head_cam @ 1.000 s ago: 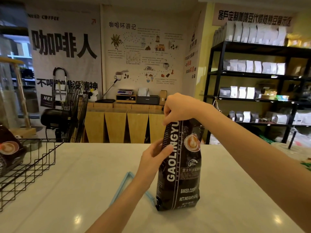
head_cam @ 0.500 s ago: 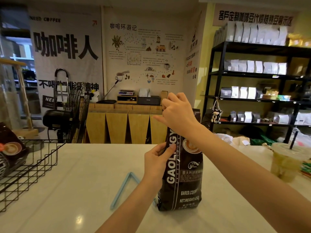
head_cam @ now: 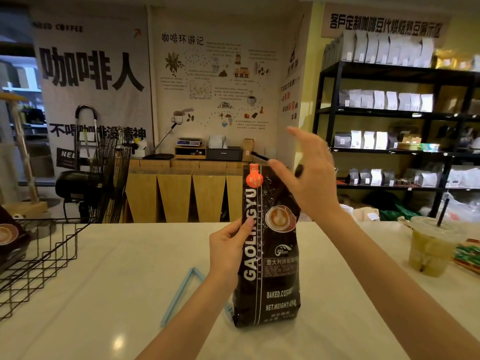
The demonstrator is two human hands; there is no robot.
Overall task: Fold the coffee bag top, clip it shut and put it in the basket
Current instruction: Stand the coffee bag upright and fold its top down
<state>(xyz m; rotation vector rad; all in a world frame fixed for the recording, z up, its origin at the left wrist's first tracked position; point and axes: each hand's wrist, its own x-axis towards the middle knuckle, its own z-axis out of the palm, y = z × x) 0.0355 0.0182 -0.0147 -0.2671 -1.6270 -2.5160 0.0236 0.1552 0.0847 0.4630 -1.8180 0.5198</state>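
A tall black coffee bag (head_cam: 270, 258) stands upright on the white counter (head_cam: 104, 294). An orange clip (head_cam: 254, 177) sits on the left end of its folded top. My left hand (head_cam: 228, 252) grips the bag's left edge at mid height. My right hand (head_cam: 309, 175) hovers just right of the bag top, fingers spread, apart from the clip. A black wire basket (head_cam: 39, 258) stands at the counter's left edge with another coffee bag (head_cam: 10, 240) inside.
A light blue clip (head_cam: 181, 292), opened in a V, lies on the counter behind my left forearm. An iced drink cup with a straw (head_cam: 432, 245) stands at the right, with green packets (head_cam: 467, 255) beside it. Shelves of bags stand behind.
My right hand has let go of the bag top and lifted away to the right with open fingers, uncovering the orange clip there. My left hand still holds the bag.
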